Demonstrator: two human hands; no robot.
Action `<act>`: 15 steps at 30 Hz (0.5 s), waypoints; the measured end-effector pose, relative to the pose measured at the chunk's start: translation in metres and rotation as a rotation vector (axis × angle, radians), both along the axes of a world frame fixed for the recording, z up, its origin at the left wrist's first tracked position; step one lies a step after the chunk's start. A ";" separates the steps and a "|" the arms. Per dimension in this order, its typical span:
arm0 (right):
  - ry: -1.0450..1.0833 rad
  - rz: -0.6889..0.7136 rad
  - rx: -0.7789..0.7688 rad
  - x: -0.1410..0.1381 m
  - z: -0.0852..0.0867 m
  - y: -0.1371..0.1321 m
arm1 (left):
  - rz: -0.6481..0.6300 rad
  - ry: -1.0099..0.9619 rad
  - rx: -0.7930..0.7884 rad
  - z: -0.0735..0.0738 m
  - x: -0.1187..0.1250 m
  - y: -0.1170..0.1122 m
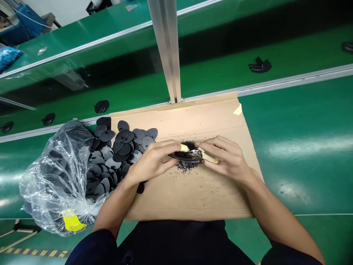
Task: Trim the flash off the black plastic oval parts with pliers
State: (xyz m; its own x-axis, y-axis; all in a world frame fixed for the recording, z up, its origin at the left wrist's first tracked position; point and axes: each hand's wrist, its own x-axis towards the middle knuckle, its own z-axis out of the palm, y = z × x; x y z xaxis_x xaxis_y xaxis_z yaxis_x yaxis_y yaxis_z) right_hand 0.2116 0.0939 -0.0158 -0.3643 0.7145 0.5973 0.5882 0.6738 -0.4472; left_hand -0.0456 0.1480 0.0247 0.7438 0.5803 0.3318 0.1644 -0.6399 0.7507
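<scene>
Most of the work area is being taken up by a green desk, its middle being covered by a cardboard sheet. Left side is being occupied by a clear plastic bag, dark contents showing through; next to it, loose black discs are being left heaped, partly over the cardboard. Near the sheet's middle, the left hand is being closed in a pinch on one black disc, a yellow wrap being worn on a fingertip. The right hand is being curled around the pale handle of a small plier-like tool; whether the tool's jaws are being parted can't be told. My read: edge is being nipped. For a good result, the disc should be getting pinched firmly, rim being angled to the tool, the metal head being set flush so only waste is being taken, left fingertips being held clear of the bite. Relative position: disc is being held at the left hand's fingertips, touching them, and is spanning the space between both hands; metal head is being placed at its far side, exact contact unclear. Tiny black bits are being collected on the cardboard beneath.
</scene>
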 end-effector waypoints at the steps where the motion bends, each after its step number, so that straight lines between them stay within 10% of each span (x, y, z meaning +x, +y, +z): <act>1: -0.001 0.004 0.001 0.000 0.000 0.000 | -0.002 -0.003 -0.001 0.000 0.000 0.000; 15: -0.032 0.012 -0.008 0.000 0.000 -0.001 | -0.006 0.032 0.024 0.000 -0.001 -0.001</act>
State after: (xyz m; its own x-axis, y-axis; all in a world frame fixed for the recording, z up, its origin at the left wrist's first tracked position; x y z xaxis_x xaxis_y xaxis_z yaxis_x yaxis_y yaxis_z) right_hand 0.2119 0.0928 -0.0154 -0.3914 0.7145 0.5799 0.5942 0.6774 -0.4337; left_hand -0.0463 0.1475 0.0250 0.7575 0.5681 0.3216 0.1845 -0.6588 0.7293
